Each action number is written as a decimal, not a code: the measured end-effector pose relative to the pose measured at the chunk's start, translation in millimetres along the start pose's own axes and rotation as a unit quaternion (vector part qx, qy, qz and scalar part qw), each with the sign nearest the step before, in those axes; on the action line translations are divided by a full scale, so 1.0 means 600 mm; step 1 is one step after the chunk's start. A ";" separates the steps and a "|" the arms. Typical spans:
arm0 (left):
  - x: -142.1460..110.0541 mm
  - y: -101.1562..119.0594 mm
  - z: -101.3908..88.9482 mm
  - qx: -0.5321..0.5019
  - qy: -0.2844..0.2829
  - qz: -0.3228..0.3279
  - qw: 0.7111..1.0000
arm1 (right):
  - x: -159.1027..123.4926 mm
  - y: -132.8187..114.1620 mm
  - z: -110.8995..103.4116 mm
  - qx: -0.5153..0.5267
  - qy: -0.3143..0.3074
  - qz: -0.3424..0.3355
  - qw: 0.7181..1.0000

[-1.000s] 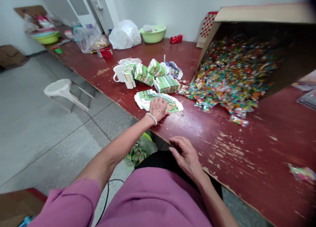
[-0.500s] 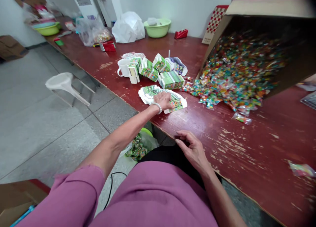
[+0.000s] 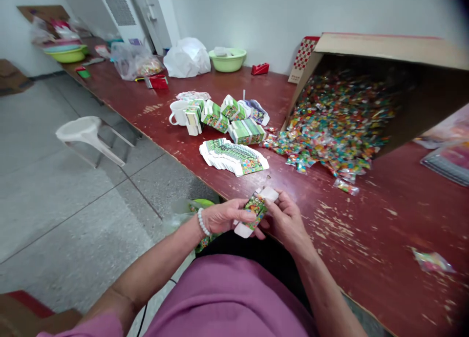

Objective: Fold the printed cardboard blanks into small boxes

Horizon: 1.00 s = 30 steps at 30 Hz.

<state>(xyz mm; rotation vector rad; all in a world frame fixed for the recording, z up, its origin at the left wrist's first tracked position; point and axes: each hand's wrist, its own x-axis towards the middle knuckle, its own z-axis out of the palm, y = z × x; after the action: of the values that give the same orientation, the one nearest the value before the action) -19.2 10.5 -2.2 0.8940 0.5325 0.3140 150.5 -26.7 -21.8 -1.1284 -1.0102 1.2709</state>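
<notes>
Desk (image 3: 348, 234) surface carries most of what is left, as far as can be judged: a large cardboard box (image 3: 381, 49) on its side, with wrapped candies (image 3: 330, 117) spilling from its mouth; banded carton stacks (image 3: 247, 131), apparently untouched; and, nearer, a fan of flat cartons (image 3: 234, 156) that neither hand touches. Progress shows only in one single carton (image 3: 256, 210), held apart from the fan at the near edge, its end flaps not yet folded in.

The left hand (image 3: 225, 215) has its grip closed around the carton, thumb on the printed face; the right hand (image 3: 289, 222) pinches the upper end.

For moving, worn bare surface stretches right of the hands, as far as a stray candy packet (image 3: 432, 261). A narrower strip separates carton and fan; leftward, the edge falls to the floor.
</notes>
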 end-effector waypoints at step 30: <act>0.020 -0.022 0.059 0.098 0.256 0.155 0.949 | -0.034 -0.005 -0.010 -0.060 0.085 -0.037 0.994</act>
<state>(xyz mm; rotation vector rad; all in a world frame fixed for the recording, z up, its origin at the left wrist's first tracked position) 11.0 -15.2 1.6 1.0944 0.9164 0.8039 155.9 -47.2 -19.4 -1.2577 -1.0016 1.0463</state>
